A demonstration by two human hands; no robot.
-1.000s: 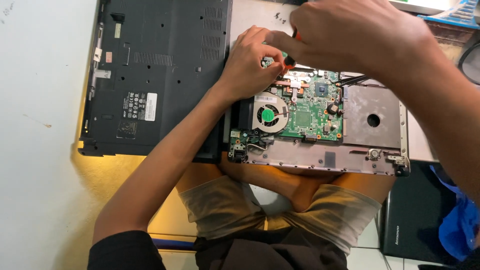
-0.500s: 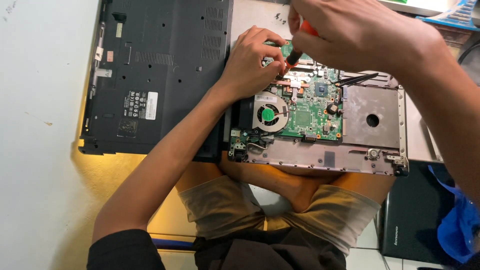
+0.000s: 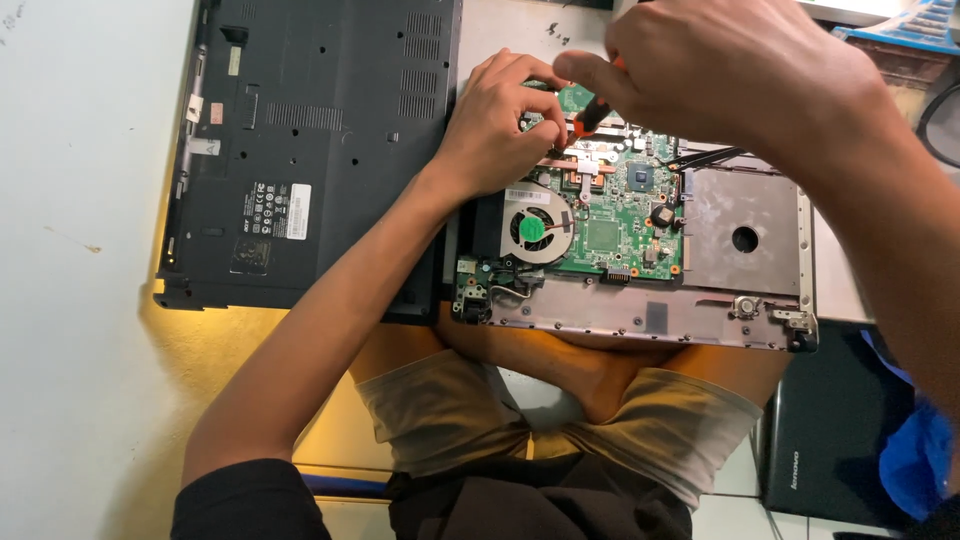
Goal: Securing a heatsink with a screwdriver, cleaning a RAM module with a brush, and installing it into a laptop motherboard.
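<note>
An opened laptop base (image 3: 640,320) lies in front of me with its green motherboard (image 3: 625,225), round cooling fan (image 3: 537,230) and copper heat pipe showing. My right hand (image 3: 730,75) is closed around a screwdriver with an orange and black handle (image 3: 590,115), its tip pointing down at the board's upper left. My left hand (image 3: 495,125) rests on the board's top left corner beside the fan, fingers pinched close to the screwdriver tip. What the left fingers pinch is hidden.
A black laptop bottom cover (image 3: 310,150) lies upside down to the left on the white table (image 3: 70,250). Another black laptop (image 3: 840,430) sits at lower right, with blue cloth (image 3: 920,450) beside it. My knees (image 3: 560,410) are under the table edge.
My right hand with the screwdriver has drifted slightly left and lower toward the board's upper left corner. The left hand stays in place by the fan.
</note>
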